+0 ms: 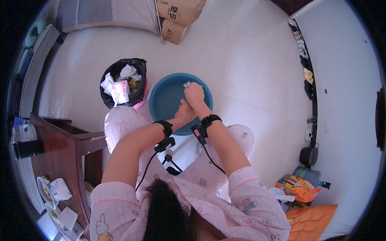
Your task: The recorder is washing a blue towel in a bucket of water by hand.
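Observation:
A round teal plastic basin [164,90] stands on the tiled floor between my knees. Over its right part is my right hand [194,92], closed, with a small piece of pale cloth [187,84] poking out at the far side of the fist. My left hand [185,112] is just below, near the right wrist, its thumb upward; the fingers are partly hidden, and what they hold cannot be told. Both wrists wear black straps with small cabled devices. The basin's inside looks dark blue-green; whether it has water in it is unclear.
A bin with a black bag [139,66] of crumpled tissues stands left of the basin. Dark wooden furniture [54,144] is at the left. Cardboard boxes [174,31] are ahead. Shoes [307,75] line the right wall, with an orange package [297,188] nearer me.

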The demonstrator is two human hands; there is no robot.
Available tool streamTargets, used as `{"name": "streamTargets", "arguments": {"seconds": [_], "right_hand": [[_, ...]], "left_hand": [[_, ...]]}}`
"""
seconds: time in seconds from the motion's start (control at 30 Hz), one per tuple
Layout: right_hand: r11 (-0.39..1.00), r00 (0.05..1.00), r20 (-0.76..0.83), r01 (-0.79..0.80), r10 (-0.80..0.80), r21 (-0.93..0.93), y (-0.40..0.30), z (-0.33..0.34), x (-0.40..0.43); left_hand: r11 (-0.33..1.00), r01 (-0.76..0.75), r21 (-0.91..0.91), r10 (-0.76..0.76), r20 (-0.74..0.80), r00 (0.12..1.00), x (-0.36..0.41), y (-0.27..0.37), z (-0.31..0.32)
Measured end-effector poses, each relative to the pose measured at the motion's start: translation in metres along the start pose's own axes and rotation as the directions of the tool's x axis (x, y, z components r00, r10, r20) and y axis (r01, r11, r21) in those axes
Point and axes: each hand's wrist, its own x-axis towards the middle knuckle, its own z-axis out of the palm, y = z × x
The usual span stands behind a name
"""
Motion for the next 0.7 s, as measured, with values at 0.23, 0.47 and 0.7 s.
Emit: {"name": "streamTargets", "arguments": {"seconds": [0.23, 0.47, 0.7], "right_hand": [[0.970, 0.998, -0.057, 0.047, -0.035, 0.239, 0.032, 0.000, 0.030], [0.316, 0.975, 0.221, -0.211, 0.004, 0.925, 0.009, -0.084, 0.006], [0.131, 0.922, 0.374, -0.361, -0.094, 0.923, -0.004, -0.148, -0.039]], "left_hand": [[0.959, 0.072, -0.273, -0.081, -0.022, 0.996, -0.044, 0.058, -0.063], [0.970, -0.081, -0.227, 0.085, 0.007, 0.996, -0.051, 0.077, -0.123], [0.891, -0.368, -0.268, 0.326, -0.187, 0.927, -0.067, 0.096, -0.155]]}}
